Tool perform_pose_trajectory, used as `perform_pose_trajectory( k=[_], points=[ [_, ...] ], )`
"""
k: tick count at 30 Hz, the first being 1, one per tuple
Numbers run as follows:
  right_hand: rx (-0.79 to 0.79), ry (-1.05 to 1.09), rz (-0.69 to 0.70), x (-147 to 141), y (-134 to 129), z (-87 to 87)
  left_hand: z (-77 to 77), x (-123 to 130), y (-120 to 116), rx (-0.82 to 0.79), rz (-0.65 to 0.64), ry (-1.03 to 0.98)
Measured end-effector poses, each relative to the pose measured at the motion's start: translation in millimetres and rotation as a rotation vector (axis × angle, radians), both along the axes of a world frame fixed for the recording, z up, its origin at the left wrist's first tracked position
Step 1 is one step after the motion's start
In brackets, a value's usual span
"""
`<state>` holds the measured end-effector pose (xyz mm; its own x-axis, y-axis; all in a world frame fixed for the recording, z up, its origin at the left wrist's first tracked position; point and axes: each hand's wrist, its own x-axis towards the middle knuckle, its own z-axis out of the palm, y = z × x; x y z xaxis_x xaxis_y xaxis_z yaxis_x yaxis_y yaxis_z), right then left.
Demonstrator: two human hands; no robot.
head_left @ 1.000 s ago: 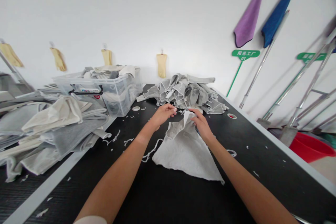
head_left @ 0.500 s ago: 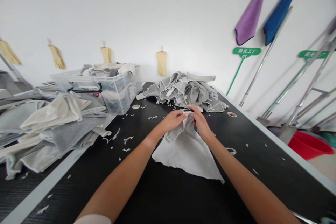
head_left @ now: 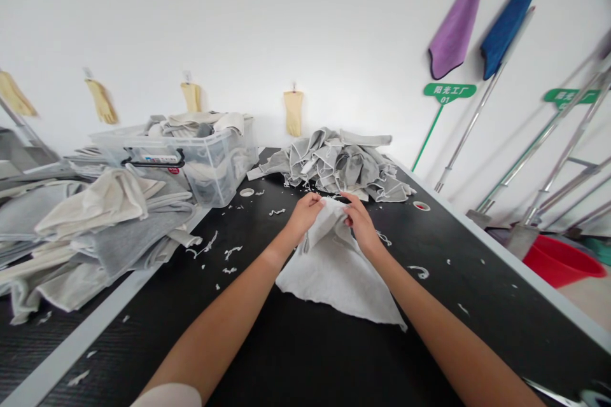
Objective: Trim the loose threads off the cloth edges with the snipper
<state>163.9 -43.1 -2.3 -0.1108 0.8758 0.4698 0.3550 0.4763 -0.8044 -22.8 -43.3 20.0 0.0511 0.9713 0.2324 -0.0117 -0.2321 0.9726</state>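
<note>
A light grey cloth is spread toward me on the black table, its far edge lifted between my hands. My left hand pinches that edge at its left end, and my right hand pinches it at the right. The part between the fingers is pulled fairly straight, with folds below it. Just beyond my hands lies a heap of grey cloths with pale edges. White thread scraps lie beside my right hand.
At the left, a stack of folded cloths adjoins a clear plastic box full of cloths. Tape rolls and scraps dot the black table. Poles and a red bucket stand beyond its right edge.
My hands have moved slightly apart, my left hand shifting left. The cloth's far edge, bunched before, is now stretched between them.
</note>
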Motion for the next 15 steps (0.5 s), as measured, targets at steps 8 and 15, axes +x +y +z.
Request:
perform_pose_trajectory(
  k=[8, 15],
  points=[
    [-0.19, 0.057, -0.033, 4, 9, -13.7, -38.2, -13, 17, -0.095, 0.073, -0.075],
    [-0.413, 0.039, 0.013, 20, 27, -36.7, -64.8, -26, 25, -0.235, -0.123, -0.302]
  ],
)
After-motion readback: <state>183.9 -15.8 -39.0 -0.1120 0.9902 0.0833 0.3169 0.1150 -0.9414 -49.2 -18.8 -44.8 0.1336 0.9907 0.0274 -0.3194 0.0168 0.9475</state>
